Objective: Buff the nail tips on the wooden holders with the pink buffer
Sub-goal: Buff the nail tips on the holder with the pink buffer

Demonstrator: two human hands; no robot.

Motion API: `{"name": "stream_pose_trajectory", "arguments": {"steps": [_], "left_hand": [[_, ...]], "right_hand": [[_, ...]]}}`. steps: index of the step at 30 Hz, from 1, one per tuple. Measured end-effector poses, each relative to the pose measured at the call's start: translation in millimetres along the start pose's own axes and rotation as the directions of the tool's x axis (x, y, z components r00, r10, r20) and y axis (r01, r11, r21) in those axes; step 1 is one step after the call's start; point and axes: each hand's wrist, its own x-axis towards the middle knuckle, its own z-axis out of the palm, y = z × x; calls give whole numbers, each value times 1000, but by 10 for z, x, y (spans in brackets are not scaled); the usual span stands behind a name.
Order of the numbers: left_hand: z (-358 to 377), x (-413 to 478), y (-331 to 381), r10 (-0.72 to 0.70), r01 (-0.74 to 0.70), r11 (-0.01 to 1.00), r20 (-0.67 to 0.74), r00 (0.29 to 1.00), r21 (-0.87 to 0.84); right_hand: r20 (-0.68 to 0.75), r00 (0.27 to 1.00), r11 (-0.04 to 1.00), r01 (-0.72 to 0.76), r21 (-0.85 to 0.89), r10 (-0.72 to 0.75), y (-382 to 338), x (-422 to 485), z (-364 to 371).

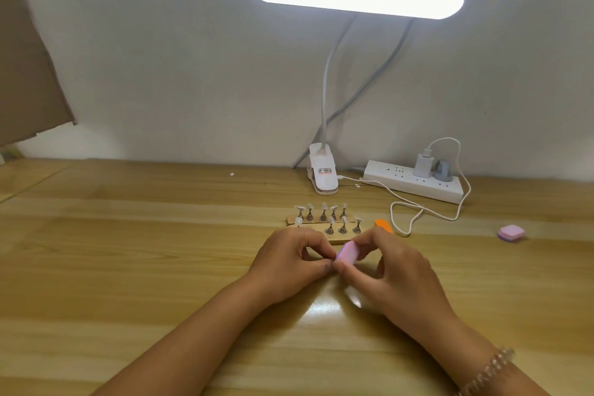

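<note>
"Between the fingertips, what's held?"

"Right hand [398, 270] pinches the buffer [347, 252], thumb on the near side, fingers curled over the far one. Left hand [289, 259] is curled too, thumb and forefinger pressed on something small at the buffer's near end. It's hidden; I'd guess a tip."

"How should the stroke go?"

"Lightly, I'd say: short passes, buffer face flat on the piece, left pinch steady so it can't flick away. Turning it between passes would even the finish."

"And the pose?"

"Both forearms come in from the near edge and meet mid-table [160, 251], knuckles up, wrists low. Whether they rest on the wood I can't tell."

"Where's the rest?"

"Holders [341, 237] lie just beyond the knuckles, two strips with tips [324, 206] upright on small stands. An orange piece [383, 224] sits just right of them; a second pink block [511, 232] lies well apart, further right."
</note>
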Motion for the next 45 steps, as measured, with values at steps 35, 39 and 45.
{"name": "stream_pose_trajectory", "arguments": {"steps": [35, 39, 45], "left_hand": [[20, 1, -44, 11, -11, 999, 3, 1000, 53], [19, -11, -45, 28, -28, 998, 12, 1000, 60], [26, -5, -48, 34, -34, 998, 0, 999, 62]], "right_hand": [[-21, 999, 999, -38, -32, 37, 18, 8, 10], [34, 997, 995, 75, -68, -73, -38, -49, 15], [-34, 999, 997, -8, -79, 6, 2, -4, 5]]}}
